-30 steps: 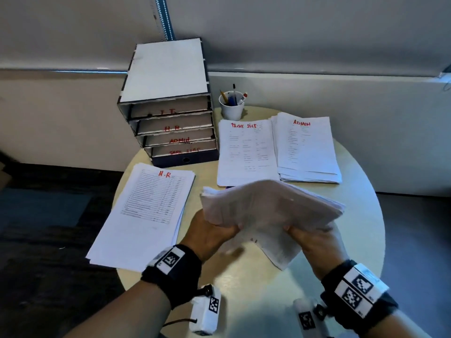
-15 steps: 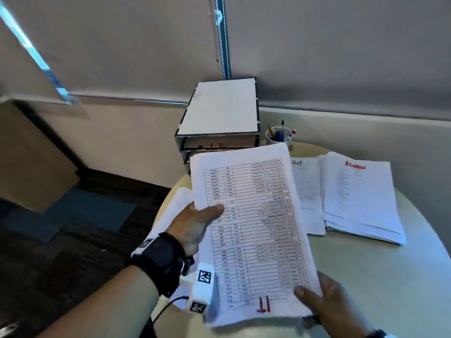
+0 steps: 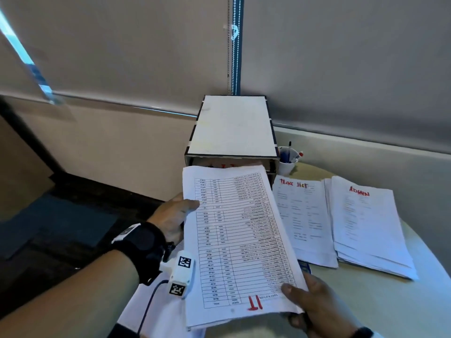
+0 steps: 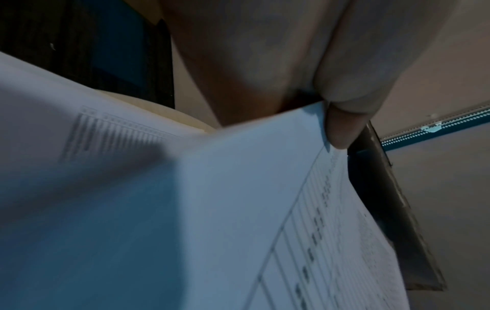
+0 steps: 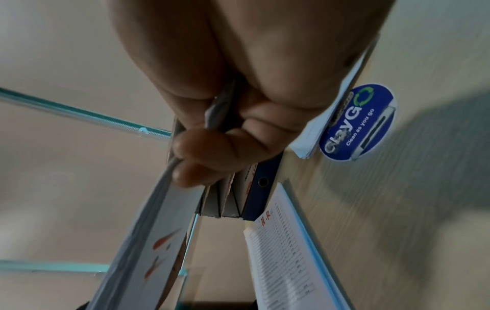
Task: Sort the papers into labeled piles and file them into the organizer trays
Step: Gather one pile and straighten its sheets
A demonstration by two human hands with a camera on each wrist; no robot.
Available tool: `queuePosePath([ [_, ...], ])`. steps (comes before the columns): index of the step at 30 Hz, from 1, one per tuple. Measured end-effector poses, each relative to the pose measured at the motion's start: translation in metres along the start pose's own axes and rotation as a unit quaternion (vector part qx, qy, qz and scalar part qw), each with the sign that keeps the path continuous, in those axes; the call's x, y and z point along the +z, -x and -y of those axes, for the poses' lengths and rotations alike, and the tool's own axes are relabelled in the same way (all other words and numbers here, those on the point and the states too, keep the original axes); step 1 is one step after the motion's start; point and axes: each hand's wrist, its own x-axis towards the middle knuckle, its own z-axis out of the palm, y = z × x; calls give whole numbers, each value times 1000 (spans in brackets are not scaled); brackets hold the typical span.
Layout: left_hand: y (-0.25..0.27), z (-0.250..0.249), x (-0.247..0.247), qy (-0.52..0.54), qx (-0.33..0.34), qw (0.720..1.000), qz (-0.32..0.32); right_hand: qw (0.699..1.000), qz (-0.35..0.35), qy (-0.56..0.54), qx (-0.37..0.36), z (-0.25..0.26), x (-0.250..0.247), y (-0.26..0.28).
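Both hands hold a stack of printed table sheets marked "IT" in red (image 3: 239, 237), lifted above the round table. My left hand (image 3: 181, 211) grips its left edge, thumb on top (image 4: 342, 125). My right hand (image 3: 302, 298) pinches the near right corner (image 5: 212, 146). The stack's far edge is level with the top slot of the organizer (image 3: 234, 128), whose lower trays it hides. In the right wrist view the organizer's tray fronts (image 5: 238, 197) show beyond the fingers.
On the table (image 3: 366, 308) lie a "TASK LIST" pile (image 3: 302, 215), an "ADMIN" pile (image 3: 366, 223) and an "HR" pile (image 5: 286, 262) under the held stack. A cup of pens (image 3: 288, 159) stands right of the organizer. A round blue sticker (image 5: 358, 123) is on the tabletop.
The crumpled-looking bundle was turned flat and lifted; the stack has moved forward toward the organizer's top slot. The head view swung left and up.
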Motion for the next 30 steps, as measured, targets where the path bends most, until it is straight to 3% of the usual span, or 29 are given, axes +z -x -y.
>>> queuePosePath([
  [4, -13, -6, 0, 11, 8, 1000, 6, 1000, -9, 9, 0, 1, -3, -6],
  [10, -12, -6, 3, 56, -3, 998, 4, 996, -85, 22, -32, 0, -8, -20],
  [16, 12, 17, 6, 23, -12, 999, 48, 996, -74, 54, -8, 7, -16, -20],
  [19, 14, 17, 8, 19, 14, 997, 71, 988, -68, 136, -26, 8, -21, -13],
  [24, 7, 3, 17, 50, 47, 995, 75, 998, -52, 37, 2, 11, -13, -21],
  [30, -4, -4, 11, 79, 45, 995, 44, 998, -62, 16, -25, 15, -13, -34],
])
